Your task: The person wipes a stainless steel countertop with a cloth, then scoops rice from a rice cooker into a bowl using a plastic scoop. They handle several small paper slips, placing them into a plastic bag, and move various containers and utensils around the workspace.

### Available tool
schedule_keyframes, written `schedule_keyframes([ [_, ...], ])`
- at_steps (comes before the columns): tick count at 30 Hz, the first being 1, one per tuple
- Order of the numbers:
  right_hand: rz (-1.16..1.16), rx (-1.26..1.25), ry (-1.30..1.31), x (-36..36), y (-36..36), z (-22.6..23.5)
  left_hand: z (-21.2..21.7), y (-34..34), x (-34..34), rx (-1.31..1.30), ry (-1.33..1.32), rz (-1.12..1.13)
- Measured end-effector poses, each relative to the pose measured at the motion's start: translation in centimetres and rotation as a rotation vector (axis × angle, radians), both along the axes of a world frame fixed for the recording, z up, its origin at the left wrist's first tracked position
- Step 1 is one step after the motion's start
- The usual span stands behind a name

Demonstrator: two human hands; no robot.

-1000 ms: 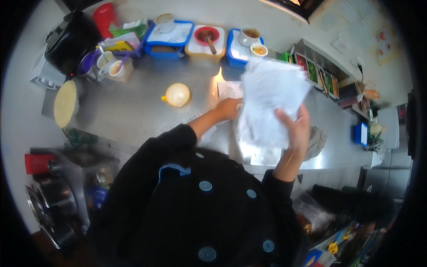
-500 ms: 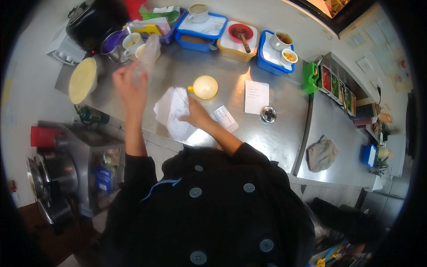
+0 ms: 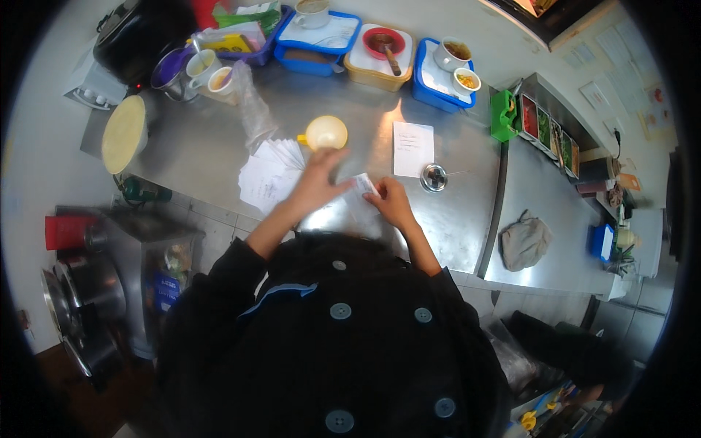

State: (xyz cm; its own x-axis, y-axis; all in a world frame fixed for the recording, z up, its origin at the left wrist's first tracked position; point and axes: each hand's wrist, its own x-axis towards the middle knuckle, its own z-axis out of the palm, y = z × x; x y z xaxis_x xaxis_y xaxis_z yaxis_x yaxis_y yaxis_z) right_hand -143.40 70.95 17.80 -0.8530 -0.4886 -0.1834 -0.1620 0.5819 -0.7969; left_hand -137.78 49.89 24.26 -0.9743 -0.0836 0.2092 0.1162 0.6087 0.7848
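Note:
In front of my body, my right hand [image 3: 395, 204] grips a small bundle of white paper slips [image 3: 359, 191] between thumb and fingers. My left hand [image 3: 315, 181] is just left of the slips, its fingers spread and slightly blurred, its thumb pointing at them. A fanned stack of handwritten white papers [image 3: 269, 181] lies left of my left wrist. Beyond my left hand stands a yellow cup [image 3: 326, 133], pale inside. A crumpled clear plastic bag [image 3: 253, 109] rests past the papers.
A written sheet [image 3: 413, 146] and a round metal holder [image 3: 434, 177] lie at the right of the steel table. Along the back stand blue tubs [image 3: 445, 98], a red bowl [image 3: 381, 42] and cups [image 3: 221, 82]. A grey cloth [image 3: 525, 241] lies on the right-hand counter.
My left hand has let go of the plastic bag, which now lies on the table, and moved right. My right hand has left the fanned papers and taken hold of the paper slips.

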Motion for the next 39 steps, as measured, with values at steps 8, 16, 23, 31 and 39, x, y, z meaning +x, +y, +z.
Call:
schedule_keyframes([
  [8, -0.365, -0.696, -0.489, -0.6, 7.3, 8.9, 0.7, 7.7, -5.7, 0.471, -0.324, -0.429],
  [16, -0.725, -0.692, 0.083, -4.5, 12.6, 10.1, 5.1, 17.1, -11.3, 0.578, -0.141, -0.288],
  [23, -0.689, -0.415, -0.023, -8.0, 12.3, -0.6, -5.0, 16.9, -13.3, 0.331, -0.250, -0.089],
  [31, -0.738, -0.255, 0.233, -7.0, 11.0, -2.3, -7.6, 12.3, -13.6, -0.273, -0.185, 0.386],
  [39, -0.855, -0.279, 0.257, -6.0, 12.7, 1.9, -7.2, 11.9, -14.7, -0.230, -0.390, 0.297],
])
